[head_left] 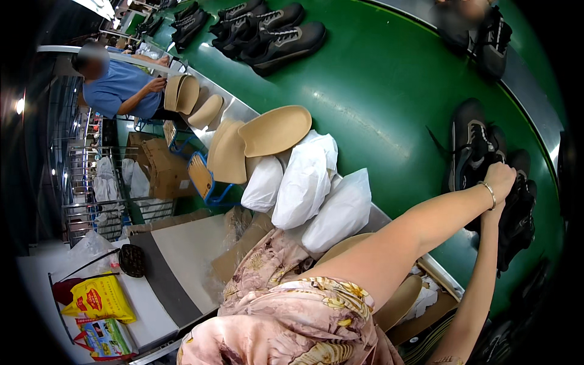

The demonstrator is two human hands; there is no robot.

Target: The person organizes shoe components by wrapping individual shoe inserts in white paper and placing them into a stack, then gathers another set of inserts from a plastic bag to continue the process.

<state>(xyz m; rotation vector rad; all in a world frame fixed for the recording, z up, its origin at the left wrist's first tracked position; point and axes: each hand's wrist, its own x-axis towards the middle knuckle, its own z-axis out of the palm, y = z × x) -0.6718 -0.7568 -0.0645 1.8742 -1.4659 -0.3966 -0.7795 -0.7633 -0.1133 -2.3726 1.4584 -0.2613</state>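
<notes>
Hands: left (pixel 500 177) grasping black shoe (pixel 471 146) on green belt (pixel 377 91); right's grip cannot be told. White bags (pixel 304 185) beside belt; yellow packet (pixel 100 298) lower left.

Take the conveyor belt (pixel 377 91) as your landmark: your left hand (pixel 500 180) rests on the pair of shoes (pixel 480 152) at its right side, with more shoes (pixel 267 30) on it at the far end. Along its left edge lie stuffed bags (pixel 304 188), with curved boards (pixel 274 131) leaning just beyond them. Left of the belt, past the boards, a co-worker (pixel 115 85) stands.
</notes>
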